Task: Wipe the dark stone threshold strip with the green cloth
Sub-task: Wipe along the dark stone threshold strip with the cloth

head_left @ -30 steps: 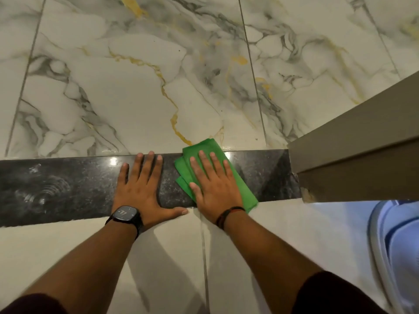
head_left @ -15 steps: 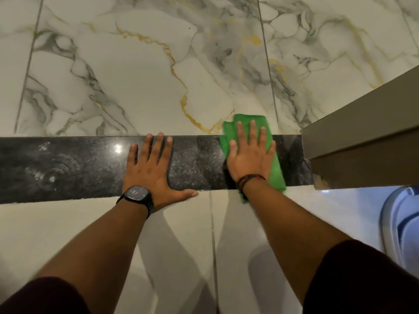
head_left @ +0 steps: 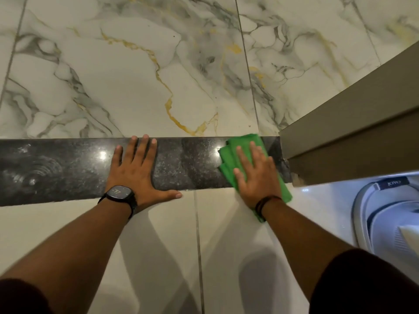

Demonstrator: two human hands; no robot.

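Note:
The dark speckled stone threshold strip (head_left: 188, 164) runs left to right across the floor between the marble tiles and the plain pale tiles. A folded green cloth (head_left: 231, 155) lies on its right end, close to the door frame. My right hand (head_left: 256, 175) presses flat on the cloth, fingers spread, with cloth showing above, left and below the hand. My left hand (head_left: 136, 168), with a black watch on the wrist, rests flat on the strip's middle, fingers apart, holding nothing. Dried ring marks show on the strip at far left.
A grey-brown door frame (head_left: 351, 137) stands at the right, against the strip's end. White marble tiles with gold veins (head_left: 136, 75) lie beyond the strip. A white toilet (head_left: 385, 218) sits at the lower right. Pale tiles (head_left: 217, 245) lie under my arms.
My right hand has slid the green cloth to the right along the strip, from beside my left hand to near the door frame. My left hand has stayed in place.

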